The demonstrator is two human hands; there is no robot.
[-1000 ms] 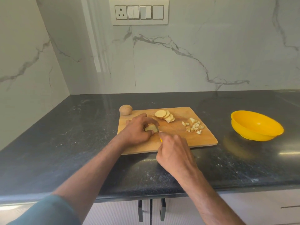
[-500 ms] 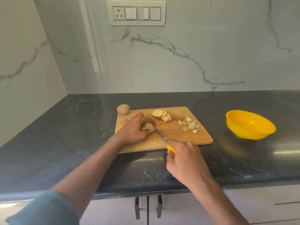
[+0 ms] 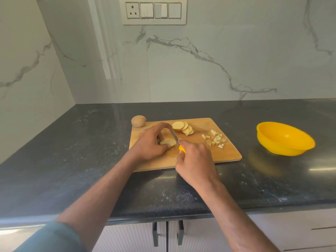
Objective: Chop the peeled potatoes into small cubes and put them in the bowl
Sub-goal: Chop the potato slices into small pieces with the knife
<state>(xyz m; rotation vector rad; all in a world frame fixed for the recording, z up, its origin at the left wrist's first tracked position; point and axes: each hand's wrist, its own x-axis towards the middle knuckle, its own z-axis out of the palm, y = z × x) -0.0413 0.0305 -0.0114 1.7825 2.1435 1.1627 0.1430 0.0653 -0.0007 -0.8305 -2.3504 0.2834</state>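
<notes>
1. Half a second ago the right hand [image 3: 195, 165] was pulled back near the front edge of the cutting board [image 3: 209, 155]. Now it has come forward, and the knife [image 3: 175, 138] blade lies against the right side of the potato slices [image 3: 168, 142] under the left hand.
2. No words or brand names can be read anywhere. The switch panel [image 3: 154, 12] on the wall has a socket and three switches, with no writing that shows.
3. The left hand [image 3: 151, 142] is curled over the potato slices and holds them down on the board. Its pointing finger reaches out past the top of the blade.
4. The right hand is closed around the knife's yellow handle, with the thumb side up. The blade points away from the person, toward the wall.
5. A fanned row of round slices [image 3: 182, 127] lies at the back of the board.
6. A small pile of potato cubes [image 3: 214, 140] sits on the right part of the board.
7. One whole potato [image 3: 138, 121] with its skin on rests on the dark counter [image 3: 72, 160], touching the board's back left corner.
8. The yellow bowl [image 3: 285, 138] stands on the counter, well to the right of the board. No cubes show inside it.
</notes>
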